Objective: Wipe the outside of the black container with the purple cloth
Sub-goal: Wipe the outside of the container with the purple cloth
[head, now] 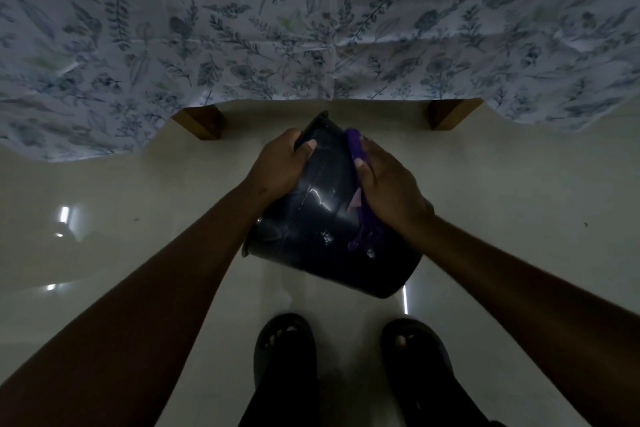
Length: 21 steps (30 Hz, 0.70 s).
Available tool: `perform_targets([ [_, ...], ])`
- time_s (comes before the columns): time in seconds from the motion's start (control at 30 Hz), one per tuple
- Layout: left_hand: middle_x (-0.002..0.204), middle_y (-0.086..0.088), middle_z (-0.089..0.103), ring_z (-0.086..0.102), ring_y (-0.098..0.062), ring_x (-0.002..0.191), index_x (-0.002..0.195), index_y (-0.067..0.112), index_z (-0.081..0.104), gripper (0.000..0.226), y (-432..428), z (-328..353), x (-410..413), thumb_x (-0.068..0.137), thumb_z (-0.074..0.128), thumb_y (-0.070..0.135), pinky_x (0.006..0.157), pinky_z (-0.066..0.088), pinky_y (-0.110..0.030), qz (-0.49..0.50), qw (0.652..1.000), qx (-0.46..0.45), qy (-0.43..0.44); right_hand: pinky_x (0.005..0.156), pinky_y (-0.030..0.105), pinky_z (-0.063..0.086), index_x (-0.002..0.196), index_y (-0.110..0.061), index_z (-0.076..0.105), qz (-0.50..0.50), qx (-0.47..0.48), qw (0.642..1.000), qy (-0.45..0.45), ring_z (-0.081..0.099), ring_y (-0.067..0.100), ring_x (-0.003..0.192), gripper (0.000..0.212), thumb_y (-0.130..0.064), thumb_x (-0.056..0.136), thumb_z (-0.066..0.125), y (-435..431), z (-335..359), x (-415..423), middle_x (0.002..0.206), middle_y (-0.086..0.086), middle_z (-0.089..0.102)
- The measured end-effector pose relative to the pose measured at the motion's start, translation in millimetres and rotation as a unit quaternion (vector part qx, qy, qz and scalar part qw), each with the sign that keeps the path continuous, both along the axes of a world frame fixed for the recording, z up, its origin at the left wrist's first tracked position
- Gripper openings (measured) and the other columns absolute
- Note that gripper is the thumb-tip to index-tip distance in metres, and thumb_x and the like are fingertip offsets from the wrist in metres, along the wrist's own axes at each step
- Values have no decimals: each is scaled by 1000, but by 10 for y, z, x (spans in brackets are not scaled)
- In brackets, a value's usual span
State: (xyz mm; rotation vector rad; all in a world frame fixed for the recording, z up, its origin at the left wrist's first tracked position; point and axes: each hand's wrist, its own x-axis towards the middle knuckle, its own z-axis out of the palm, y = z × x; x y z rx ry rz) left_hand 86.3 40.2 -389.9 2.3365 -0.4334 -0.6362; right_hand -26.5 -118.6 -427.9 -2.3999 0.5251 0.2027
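Left hand gripping black container rim, right hand pressing purple cloth, mostly hidden, against its side.

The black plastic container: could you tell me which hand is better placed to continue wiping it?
Right. The right hand presses the purple cloth against the black plastic container; the left hand grips its rim.

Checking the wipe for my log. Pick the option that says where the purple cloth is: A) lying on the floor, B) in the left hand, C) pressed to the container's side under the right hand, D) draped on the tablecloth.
C: the cloth sits pinned against the container by the right hand; the left hand only grips the rim.
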Motion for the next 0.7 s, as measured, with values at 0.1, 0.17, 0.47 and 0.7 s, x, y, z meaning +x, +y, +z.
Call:
perform_targets([
  [0.1,91,-3,60,55,-14,74,107,7,59,30,-24,-24,44,100,44,32,58,37,-25,-1,1000,12,2,118,47,16,151,-27,15,138,-136,980,-36,10,29,149,56,-41,98,26,377,91,-491,161,0,16],
  [0.17,96,-5,61,56,-17,84,110,6,59,32,-58,-23,70,100,44,32,68,39,-26,2,1000,11,12,119,47,12,151,-31,15,215,-168,960,-62,8,31,149,58,-42,96,30,522,78,-796,161,-1,13],
  [0.47,101,-5,63,58,-17,88,115,9,59,32,-52,-1,65,100,44,33,65,41,-21,8,1000,-4,21,118,42,24,151,-25,22,51,-13,999,-13,22,24,147,53,-39,100,29,-38,37,-22,158,1,26],
  [0.7,105,-10,68,63,-21,92,114,9,61,34,-152,15,106,99,45,35,74,48,-32,-7,1000,10,25,118,44,14,150,-33,19,179,-154,970,-63,7,23,150,58,-54,96,27,212,10,-499,161,-4,15],
])
